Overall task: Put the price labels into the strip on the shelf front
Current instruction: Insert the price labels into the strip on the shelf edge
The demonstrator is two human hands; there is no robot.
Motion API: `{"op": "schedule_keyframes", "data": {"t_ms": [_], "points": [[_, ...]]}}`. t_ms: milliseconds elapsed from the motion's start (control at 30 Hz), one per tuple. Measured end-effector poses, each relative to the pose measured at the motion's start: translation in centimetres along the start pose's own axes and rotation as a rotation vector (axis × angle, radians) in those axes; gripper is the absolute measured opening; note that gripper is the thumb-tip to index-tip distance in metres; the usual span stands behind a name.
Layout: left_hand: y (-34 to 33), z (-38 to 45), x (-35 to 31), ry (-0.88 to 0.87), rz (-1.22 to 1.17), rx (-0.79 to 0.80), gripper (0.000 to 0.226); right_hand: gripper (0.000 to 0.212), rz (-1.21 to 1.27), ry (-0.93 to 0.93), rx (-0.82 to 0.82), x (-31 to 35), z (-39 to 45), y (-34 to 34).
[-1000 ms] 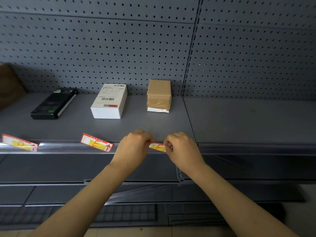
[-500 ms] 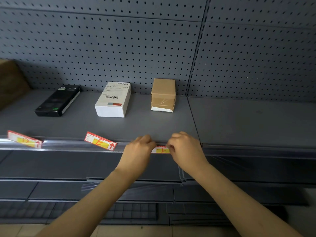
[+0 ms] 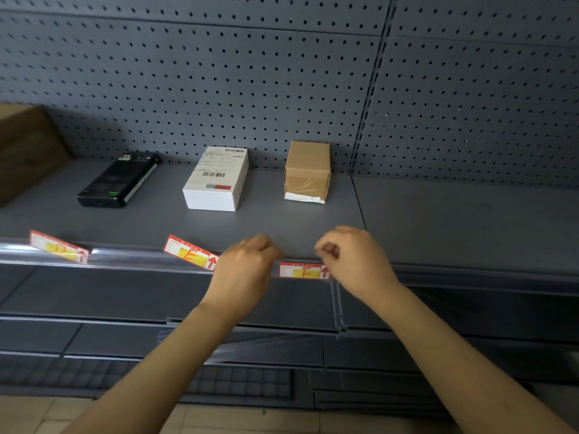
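A red and yellow price label (image 3: 302,270) sits level in the clear strip (image 3: 131,257) on the shelf front, between my two hands. My left hand (image 3: 247,270) is curled against the label's left end, and its fingertips hide whether they pinch it. My right hand (image 3: 357,261) is at the label's right end, with thumb and forefinger pinched together just above the label and nothing between them. Two more labels (image 3: 191,252) (image 3: 58,247) lean crookedly out of the strip further left.
On the grey shelf (image 3: 438,220) stand a black device (image 3: 117,180), a white box (image 3: 217,180) and a taped brown carton (image 3: 308,172), all against the pegboard back. A brown box (image 3: 25,145) is at the far left. Lower shelves lie below the strip.
My hands have slid apart along the strip, uncovering the label between them. The label has gone from tilted to level in the strip. The camera has shifted slightly.
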State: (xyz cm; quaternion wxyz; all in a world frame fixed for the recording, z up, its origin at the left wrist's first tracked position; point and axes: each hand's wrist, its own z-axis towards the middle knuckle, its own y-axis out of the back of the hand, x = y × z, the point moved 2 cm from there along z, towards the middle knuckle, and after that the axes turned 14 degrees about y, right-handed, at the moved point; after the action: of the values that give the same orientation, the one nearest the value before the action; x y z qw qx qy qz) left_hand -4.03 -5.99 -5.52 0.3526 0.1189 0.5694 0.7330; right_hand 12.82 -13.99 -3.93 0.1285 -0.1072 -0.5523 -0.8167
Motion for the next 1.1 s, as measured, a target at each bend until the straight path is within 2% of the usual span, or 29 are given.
{"op": "schedule_keyframes", "data": {"t_ms": [133,267,333,500,667,833,1100], "points": [[3.0,0.5,3.2,0.111,0.037,-0.117,0.03,0.004,0.072,-0.05,-0.133,0.2,0.9,-0.2],[5.8,0.5,7.4,0.27,0.054,-0.119,0.044,0.004,0.111,0.045,-0.054,4.7,1.8,-2.8],[6.5,0.2,9.6,0.291,0.026,-0.088,0.046,0.006,0.105,0.095,0.001,7.0,2.5,-4.4],[6.7,-0.2,13.7,0.289,-0.089,0.046,0.028,0.015,0.059,0.077,0.09,10.9,5.1,-7.4],[6.2,0.4,16.1,0.164,-0.191,0.091,0.014,0.016,-0.01,-0.072,0.01,13.5,6.4,-9.7],[5.5,0.9,17.3,0.106,-0.25,0.161,0.014,0.007,-0.052,-0.139,-0.042,14.5,6.3,-10.5],[4.4,-0.3,17.2,0.097,-0.199,0.173,0.021,0.009,-0.144,-0.055,-0.06,14.9,6.3,-10.2]]}}
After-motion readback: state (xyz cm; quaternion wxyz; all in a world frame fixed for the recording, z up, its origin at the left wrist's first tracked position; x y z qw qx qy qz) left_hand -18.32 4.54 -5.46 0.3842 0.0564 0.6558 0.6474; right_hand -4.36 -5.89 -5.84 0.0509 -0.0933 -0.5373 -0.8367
